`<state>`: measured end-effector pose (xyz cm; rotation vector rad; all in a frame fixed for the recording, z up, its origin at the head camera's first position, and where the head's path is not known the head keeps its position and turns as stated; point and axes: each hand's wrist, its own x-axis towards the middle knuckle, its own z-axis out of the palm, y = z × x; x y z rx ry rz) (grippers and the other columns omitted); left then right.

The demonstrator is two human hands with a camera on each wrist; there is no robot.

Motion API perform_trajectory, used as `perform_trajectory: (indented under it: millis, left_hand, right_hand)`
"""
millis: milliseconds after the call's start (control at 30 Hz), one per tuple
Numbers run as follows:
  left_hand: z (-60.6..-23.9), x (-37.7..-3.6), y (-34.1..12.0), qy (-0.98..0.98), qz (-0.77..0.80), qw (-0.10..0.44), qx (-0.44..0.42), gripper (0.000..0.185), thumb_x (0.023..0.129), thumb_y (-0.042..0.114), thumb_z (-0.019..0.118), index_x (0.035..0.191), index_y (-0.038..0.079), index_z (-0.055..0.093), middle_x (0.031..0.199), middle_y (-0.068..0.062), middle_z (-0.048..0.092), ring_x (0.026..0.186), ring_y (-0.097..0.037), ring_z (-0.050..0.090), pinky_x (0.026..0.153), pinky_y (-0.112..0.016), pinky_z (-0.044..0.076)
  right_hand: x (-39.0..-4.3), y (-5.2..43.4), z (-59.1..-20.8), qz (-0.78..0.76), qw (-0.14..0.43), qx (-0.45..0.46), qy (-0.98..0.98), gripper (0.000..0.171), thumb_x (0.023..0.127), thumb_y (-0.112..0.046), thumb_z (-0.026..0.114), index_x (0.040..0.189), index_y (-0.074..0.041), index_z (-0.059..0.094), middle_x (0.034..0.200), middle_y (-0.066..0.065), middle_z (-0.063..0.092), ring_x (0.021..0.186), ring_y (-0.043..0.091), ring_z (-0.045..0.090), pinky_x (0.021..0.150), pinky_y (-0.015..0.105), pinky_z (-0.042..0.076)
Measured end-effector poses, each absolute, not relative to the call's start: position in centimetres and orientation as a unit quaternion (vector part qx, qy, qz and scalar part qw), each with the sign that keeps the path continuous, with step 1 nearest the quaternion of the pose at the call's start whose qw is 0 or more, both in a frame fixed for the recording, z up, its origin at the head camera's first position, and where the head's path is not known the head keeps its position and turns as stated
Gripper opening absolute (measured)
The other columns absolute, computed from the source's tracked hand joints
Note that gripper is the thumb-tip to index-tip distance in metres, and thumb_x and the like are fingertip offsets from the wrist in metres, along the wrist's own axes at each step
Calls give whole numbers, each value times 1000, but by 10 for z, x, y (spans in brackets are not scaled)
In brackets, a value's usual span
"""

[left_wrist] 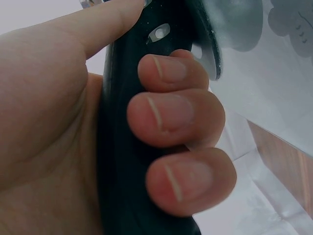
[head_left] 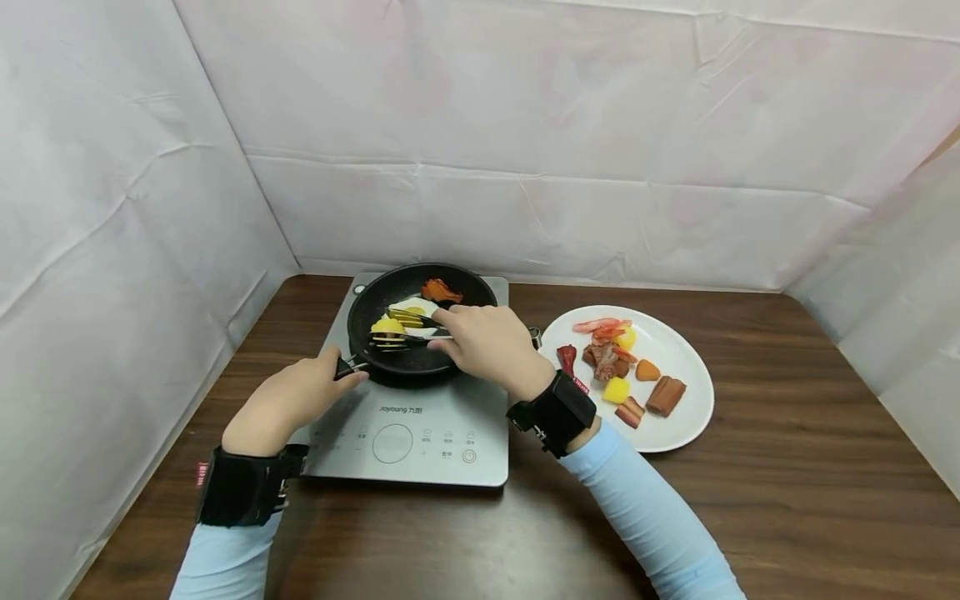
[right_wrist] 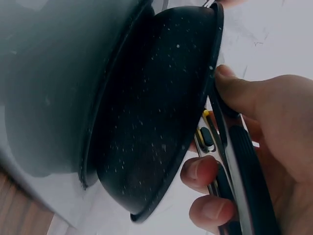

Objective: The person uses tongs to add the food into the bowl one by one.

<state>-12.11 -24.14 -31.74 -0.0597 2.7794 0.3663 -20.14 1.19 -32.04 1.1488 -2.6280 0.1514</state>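
Two hands worked over a dark wooden table (head_left: 787,467), where a grey induction cooktop (head_left: 420,425) carried a black speckled frying pan (head_left: 390,304). Beside it a white oval plate (head_left: 686,417) held cut sausage and vegetable pieces. The left hand (head_left: 288,404) wrapped its fingers around the pan's black handle (left_wrist: 127,147). The right hand (head_left: 487,342) pinched black-gripped metal tongs (head_left: 408,327) over a yellow piece (head_left: 386,326) in the pan

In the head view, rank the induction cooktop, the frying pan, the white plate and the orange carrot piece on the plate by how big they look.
1. induction cooktop
2. white plate and frying pan, too close to rank
3. orange carrot piece
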Motion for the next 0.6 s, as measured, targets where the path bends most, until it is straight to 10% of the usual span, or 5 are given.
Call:
perform_trajectory:
  millis: [600]
  left_hand:
    - [-317,-121,-239,979,124,162,-31,74,106,53,45,143,-10,39,126,-33,63,106,-41,68,77,-51,54]
  right_hand:
    - [-198,6,-326,50,116,375,-918,42,103,-50,56,122,-13,65,94,2,71,75,19,67,60,36,53]
